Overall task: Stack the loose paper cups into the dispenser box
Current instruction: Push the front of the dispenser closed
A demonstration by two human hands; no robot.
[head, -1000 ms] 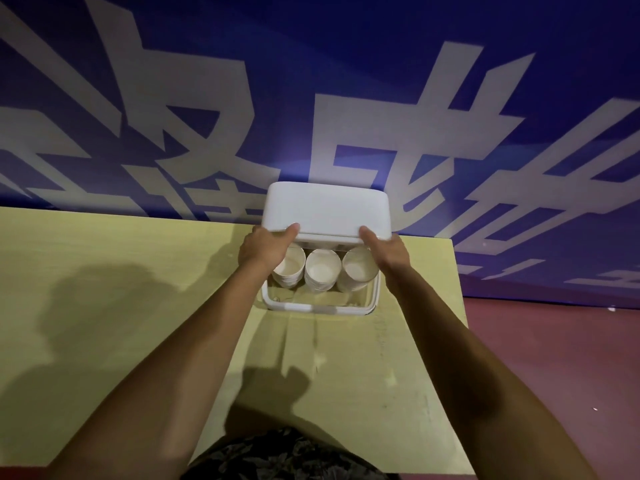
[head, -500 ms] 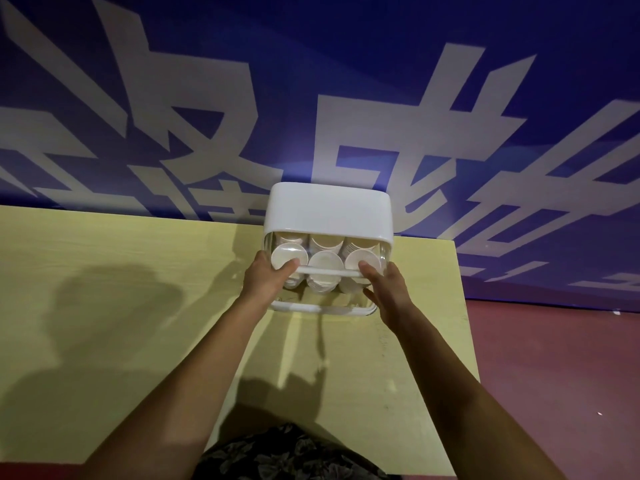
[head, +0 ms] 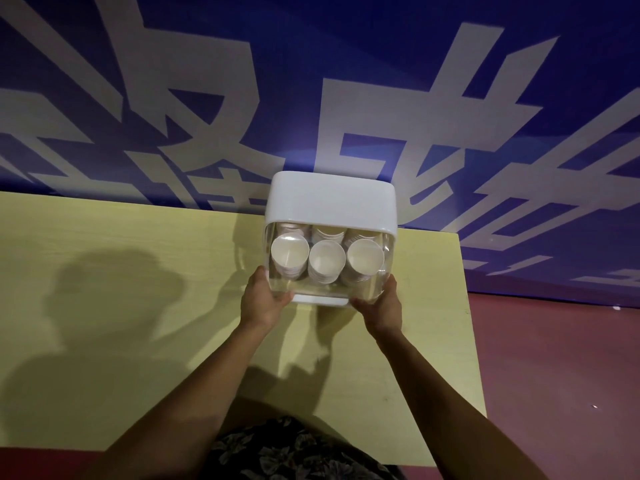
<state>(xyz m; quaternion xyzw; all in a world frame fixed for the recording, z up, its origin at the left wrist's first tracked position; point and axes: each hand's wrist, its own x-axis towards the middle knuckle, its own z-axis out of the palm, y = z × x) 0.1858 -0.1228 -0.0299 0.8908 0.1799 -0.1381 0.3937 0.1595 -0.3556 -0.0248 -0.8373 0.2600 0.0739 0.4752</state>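
Where the upper half of the frame ends, a blue wall with very big pale characters meets a yellow table, which fills the left and the middle of the picture. To the right of the table a strip of reddish floor goes down the right side. On the table, left of centre, lies the dark shadow of the person.

The dispenser box stands at the far edge of the table, in the centre of the frame, just in front of the wall. It has a white top and a clear front. Through the clear front three stacks of paper cups show side by side, with their round open mouths turned toward the camera; more cup rims show above them, under the white top.

Both arms reach up from the bottom of the frame. The left hand grips the lower left corner of the box, with fingers curled round it. The right hand grips the lower right corner in the same way. At the bottom edge, between the arms, a dark cloth with a flower pattern shows.
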